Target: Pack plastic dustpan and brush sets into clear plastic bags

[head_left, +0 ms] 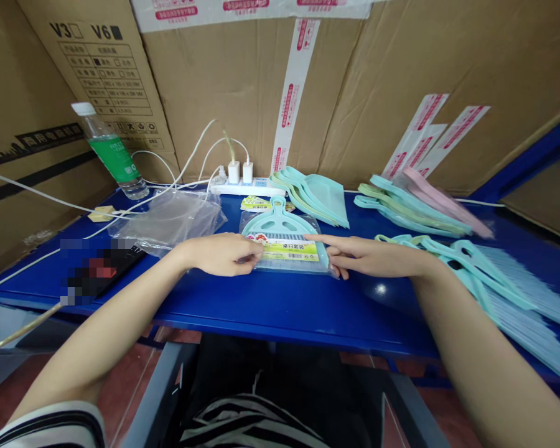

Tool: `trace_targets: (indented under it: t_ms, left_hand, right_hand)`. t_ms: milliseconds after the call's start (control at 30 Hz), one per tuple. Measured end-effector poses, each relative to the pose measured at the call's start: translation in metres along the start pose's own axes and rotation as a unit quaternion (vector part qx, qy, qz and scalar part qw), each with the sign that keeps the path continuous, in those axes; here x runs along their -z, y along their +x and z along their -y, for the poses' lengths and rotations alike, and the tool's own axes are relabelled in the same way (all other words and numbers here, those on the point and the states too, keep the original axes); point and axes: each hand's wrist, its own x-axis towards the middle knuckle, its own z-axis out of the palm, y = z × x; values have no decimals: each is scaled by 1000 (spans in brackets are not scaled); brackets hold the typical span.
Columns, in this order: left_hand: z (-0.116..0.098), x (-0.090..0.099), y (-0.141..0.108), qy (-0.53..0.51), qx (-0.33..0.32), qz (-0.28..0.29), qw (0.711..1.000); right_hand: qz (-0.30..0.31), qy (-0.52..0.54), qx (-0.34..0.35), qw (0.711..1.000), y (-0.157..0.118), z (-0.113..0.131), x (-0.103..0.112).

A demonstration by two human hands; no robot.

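head-worn view, facing forward-down, near left hand (219,255), right hand (368,258)

packaged dustpan (277,224): mint green (label (289,251) yellow) | table (280,311): blue | sleeve (46,426): black-white stripes

A bagged dustpan set (284,249) lies on the worktop (270,308), a plastic bag (168,218) to its left, hand brushes (518,292) to its right. A power strip (245,188) lies behind.

My left hand (219,255) is at the left edge of a bagged mint-green dustpan set (289,249) on the blue counter (270,305), and my right hand (373,258) touches its right side with extended fingers. Loose dustpans (312,196) lie just behind it, near the counter's back edge.
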Motion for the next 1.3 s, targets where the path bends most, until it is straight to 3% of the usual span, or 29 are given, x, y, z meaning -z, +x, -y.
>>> trace_targets:
  t_ms: [800,1133,1300]
  left_hand:
    - [4,-1,-1,-14,-32,-13,999]
    - [2,-1,-1,-11,-22,-2,1000]
    - [3,-1,-1,-13,-27,-8,1000]
  right_hand:
    - [2,-8,26,1000,-1,-1,0]
    - [2,-5,-22,1000,-1,7,0]
    - [-6,-12,6,1000,0,4,0]
